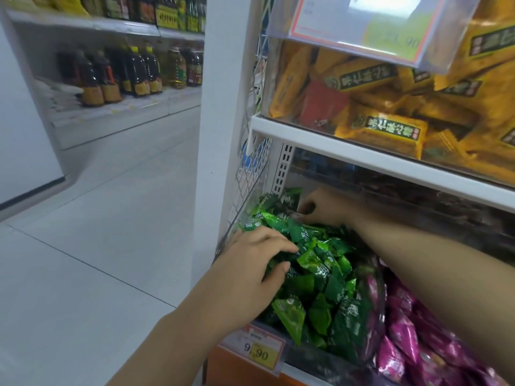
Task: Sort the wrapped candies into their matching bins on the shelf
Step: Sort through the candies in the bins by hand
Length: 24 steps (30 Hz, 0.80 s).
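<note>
A dark candy [296,216] is pinched by the right hand [326,208] at the green bin's [309,356] back; the left hand [250,263] is laid open in front

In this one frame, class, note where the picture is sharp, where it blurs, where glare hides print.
Head view: the green candies and the 9.90 price tag are sharpest; the bottles across the aisle are smeared; glare whitens the hanging sign; the right hand, shadowed under the shelf, is soft; the left hand is crisp.
</note>
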Motion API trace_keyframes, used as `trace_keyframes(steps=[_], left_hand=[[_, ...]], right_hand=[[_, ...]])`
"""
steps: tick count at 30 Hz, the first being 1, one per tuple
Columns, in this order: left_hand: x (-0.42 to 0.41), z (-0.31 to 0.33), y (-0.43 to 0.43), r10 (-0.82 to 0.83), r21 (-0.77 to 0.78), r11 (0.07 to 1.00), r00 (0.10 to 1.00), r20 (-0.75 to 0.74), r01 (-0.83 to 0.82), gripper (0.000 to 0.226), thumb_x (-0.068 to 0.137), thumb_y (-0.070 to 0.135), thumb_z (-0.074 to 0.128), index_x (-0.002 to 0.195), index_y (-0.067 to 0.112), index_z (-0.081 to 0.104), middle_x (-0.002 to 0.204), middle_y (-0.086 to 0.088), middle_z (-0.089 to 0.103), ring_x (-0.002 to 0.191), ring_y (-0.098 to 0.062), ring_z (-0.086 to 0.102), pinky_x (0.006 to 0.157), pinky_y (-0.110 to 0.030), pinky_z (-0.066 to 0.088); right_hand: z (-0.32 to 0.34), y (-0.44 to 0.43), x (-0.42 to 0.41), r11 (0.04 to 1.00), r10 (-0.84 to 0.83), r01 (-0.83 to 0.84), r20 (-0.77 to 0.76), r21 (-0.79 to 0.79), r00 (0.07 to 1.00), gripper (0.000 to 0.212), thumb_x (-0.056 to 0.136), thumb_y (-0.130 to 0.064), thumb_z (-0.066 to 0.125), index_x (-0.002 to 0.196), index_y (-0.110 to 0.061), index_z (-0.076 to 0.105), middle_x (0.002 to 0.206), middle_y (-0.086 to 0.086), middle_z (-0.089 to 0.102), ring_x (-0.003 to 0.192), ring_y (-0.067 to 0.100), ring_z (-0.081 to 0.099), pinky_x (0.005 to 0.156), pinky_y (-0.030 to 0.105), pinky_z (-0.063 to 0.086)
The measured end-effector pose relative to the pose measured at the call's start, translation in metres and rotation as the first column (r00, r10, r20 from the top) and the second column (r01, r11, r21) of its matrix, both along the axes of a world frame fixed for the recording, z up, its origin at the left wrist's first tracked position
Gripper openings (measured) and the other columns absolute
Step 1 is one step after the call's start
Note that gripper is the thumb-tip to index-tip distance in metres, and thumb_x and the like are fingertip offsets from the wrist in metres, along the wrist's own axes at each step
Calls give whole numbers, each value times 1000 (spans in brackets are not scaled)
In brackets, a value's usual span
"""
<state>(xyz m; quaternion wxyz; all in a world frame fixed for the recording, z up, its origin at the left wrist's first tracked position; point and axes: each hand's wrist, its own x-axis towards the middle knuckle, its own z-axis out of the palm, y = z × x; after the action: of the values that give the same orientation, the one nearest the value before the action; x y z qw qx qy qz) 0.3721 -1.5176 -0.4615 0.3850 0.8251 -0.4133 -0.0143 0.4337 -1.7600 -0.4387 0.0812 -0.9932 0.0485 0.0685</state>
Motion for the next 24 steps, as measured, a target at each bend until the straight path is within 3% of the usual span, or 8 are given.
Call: trace_keyframes(steps=[3,7,11,15,18,21,24], left_hand=[[0,1,1,-1,-5,1000,1000,2,1,30,95,33,48,123,41,55,120,29,46,118,5,39,101,-18,35],[0,1,0,-7,-13,1000,1000,-7,7,29,95,33,48,122,41,56,119,29,46,118,3,40,102,-21,36],[0,3,0,-3,-17,1000,1000,-16,2,30,95,34,47,123,42,55,118,31,44,117,4,39,102,-21,35],[-4,8,-1,27,-60,998,1000,3,-26,34,95,31,48,128,41,49,124,28,45,121,3,37,107,-28,34],[-9,13,-3,63,-107,993,997,44,-58,45,95,31,50,137,42,38,133,26,41,125,4,35,104,-21,33],[-17,17,-7,33,-169,985,999,18,-29,55,93,34,54,141,45,30,134,28,36,122,12,33,96,-4,25],[-25,20,-13,-36,-251,968,998,-55,21,61,89,34,60,139,50,28,134,28,36,119,15,39,95,-1,28]], right_hand=[[3,1,-3,999,18,-21,67,43,998,21,81,-27,73,95,-11,75,93,3,73,69,4,56,54,8,35],[18,7,-15,994,-31,11,186,108,982,16,80,-28,74,86,-14,76,85,3,73,73,16,65,66,26,47],[38,15,-45,988,-77,36,283,147,956,16,81,-25,73,94,-16,74,90,-3,70,74,4,59,65,19,42],[54,26,-90,974,-182,122,346,189,920,21,83,-32,70,103,-25,69,96,-13,60,93,5,53,78,19,35],[55,33,-124,974,-163,71,446,216,880,22,79,-34,71,100,-27,70,94,-9,67,88,9,61,76,21,42],[51,43,-149,952,-145,-13,486,307,862,17,77,-31,73,93,-28,73,85,-17,69,72,-1,61,67,10,43],[48,50,-164,933,-50,-157,548,324,835,23,75,-31,70,95,-20,75,93,-13,70,86,-3,63,80,12,47]])
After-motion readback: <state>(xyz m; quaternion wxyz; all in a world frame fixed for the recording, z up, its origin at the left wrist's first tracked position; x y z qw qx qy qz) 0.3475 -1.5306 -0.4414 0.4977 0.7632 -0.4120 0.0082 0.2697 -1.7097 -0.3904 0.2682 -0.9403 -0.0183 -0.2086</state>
